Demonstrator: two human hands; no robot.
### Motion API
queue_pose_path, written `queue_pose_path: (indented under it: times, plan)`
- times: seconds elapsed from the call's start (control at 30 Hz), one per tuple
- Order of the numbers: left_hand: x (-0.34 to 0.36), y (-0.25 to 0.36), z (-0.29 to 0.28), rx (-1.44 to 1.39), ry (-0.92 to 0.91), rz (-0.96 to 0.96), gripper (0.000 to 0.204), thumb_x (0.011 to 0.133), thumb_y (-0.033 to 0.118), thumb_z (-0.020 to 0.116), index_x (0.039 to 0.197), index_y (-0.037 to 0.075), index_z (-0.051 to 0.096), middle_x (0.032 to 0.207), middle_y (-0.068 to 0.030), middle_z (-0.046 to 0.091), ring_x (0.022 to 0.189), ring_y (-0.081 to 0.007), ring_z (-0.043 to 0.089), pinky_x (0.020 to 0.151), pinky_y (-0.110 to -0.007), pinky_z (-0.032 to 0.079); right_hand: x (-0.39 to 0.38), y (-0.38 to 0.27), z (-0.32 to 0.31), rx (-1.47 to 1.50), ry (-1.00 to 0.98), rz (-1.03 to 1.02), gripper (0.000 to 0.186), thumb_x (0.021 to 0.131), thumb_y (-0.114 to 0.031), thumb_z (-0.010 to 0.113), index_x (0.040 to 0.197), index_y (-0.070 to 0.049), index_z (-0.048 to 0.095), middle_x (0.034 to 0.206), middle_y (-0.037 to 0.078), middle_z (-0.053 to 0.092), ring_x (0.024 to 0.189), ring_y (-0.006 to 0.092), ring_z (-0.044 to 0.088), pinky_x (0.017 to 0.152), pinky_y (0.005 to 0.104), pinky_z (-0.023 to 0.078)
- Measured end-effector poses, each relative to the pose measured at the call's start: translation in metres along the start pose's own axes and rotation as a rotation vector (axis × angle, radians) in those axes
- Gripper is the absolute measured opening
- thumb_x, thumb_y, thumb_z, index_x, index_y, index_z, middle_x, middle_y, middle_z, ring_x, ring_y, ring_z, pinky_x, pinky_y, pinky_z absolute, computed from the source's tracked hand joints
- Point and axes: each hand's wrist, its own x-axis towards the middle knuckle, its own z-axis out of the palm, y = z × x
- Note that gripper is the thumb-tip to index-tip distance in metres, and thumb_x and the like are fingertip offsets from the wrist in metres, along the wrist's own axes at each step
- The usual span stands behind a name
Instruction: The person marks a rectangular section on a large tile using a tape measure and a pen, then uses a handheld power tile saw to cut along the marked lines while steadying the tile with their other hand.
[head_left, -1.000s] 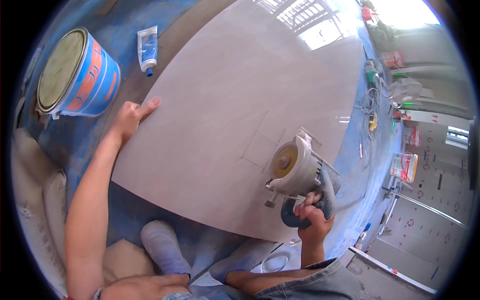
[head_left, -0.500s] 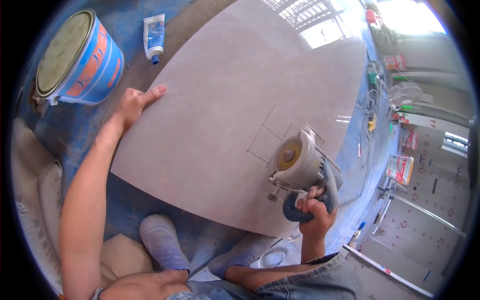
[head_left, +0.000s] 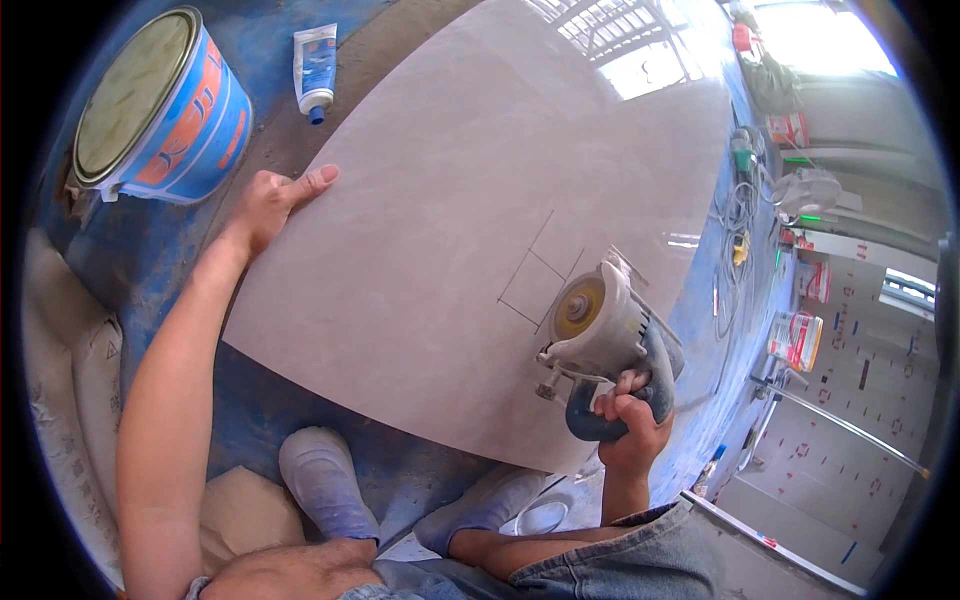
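Observation:
A large glossy grey tile [head_left: 420, 250] lies before me, with a few thin drawn lines [head_left: 525, 280] crossing into a small box near its middle. My left hand [head_left: 268, 205] grips its left edge, thumb flat on the top face and fingers curled at the rim, partly hidden. Wrapped round the dark loop handle of a handheld tile saw [head_left: 615, 320] is my right hand [head_left: 636, 415]. The saw sits over the tile's right part, just right of the drawn box. Its round yellowish blade [head_left: 580, 306] faces up and left; whether it spins I cannot tell.
A blue and orange bucket [head_left: 190, 120] and a blue-white tube [head_left: 315, 70] stand left of the tile. Sacks [head_left: 75, 370] lie at the far left. My shoes [head_left: 325, 475] are close to the tile's near edge. Cables [head_left: 738, 210] and tubs [head_left: 795, 340] are along the right.
My view has shifted very slightly. Both hands keep their hold, and the saw stays in the same place beside the drawn lines.

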Motion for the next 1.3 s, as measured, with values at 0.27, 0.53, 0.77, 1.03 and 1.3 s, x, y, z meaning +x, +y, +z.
queue_pose_path:
  times: [0.27,0.53,0.77,1.03,1.3]
  plan:
    - [-0.0007,0.0004,0.0009,-0.021,0.015,-0.025,0.074,0.085,0.068,0.064,0.063,-0.002,0.071,0.057,-0.0086,0.063,0.051,-0.0152,0.059,0.056,-0.028,0.044,0.0005,-0.0001,0.0023,0.006,0.013,0.006,0.026,0.073,0.0,0.057,0.098,0.001,0.054,0.089,0.011,0.055,0.061,0.0167,0.052,0.063,0.0354,0.049]
    - [0.0013,-0.0035,0.0003,-0.016,0.01,-0.024,0.073,0.084,0.068,0.065,0.064,-0.002,0.071,0.058,-0.0082,0.063,0.05,-0.0151,0.058,0.054,-0.028,0.044,0.0012,-0.0004,0.0014,0.001,0.012,0.013,0.022,0.074,-0.001,0.058,0.096,0.001,0.054,0.088,0.01,0.055,0.061,0.0161,0.051,0.062,0.0345,0.048]
    - [0.0011,-0.0034,0.0001,-0.068,-0.004,-0.044,0.071,0.085,0.065,0.066,0.07,-0.004,0.072,0.061,-0.0086,0.064,0.053,-0.0146,0.059,0.054,-0.027,0.043,0.0027,-0.0008,0.0027,-0.013,0.003,0.012,0.02,0.076,-0.004,0.06,0.095,0.0,0.056,0.084,0.008,0.055,0.061,0.0155,0.052,0.064,0.0339,0.049]
    - [0.0021,-0.0015,-0.0011,-0.057,-0.021,-0.054,0.068,0.086,0.062,0.069,0.073,-0.005,0.074,0.066,-0.0114,0.068,0.056,-0.0159,0.064,0.057,-0.026,0.048,0.0038,-0.0004,0.0055,0.029,0.035,0.015,0.017,0.075,0.0,0.059,0.091,0.001,0.054,0.082,0.009,0.054,0.062,0.017,0.053,0.064,0.0344,0.049]
    - [0.0017,-0.003,-0.0008,-0.074,-0.013,-0.056,0.068,0.085,0.062,0.069,0.071,-0.004,0.073,0.064,-0.0103,0.067,0.055,-0.0153,0.062,0.055,-0.026,0.046,0.0058,0.0018,0.0013,0.001,0.023,0.017,0.018,0.076,-0.003,0.059,0.093,0.0,0.055,0.084,0.009,0.054,0.062,0.0167,0.054,0.065,0.0344,0.05]
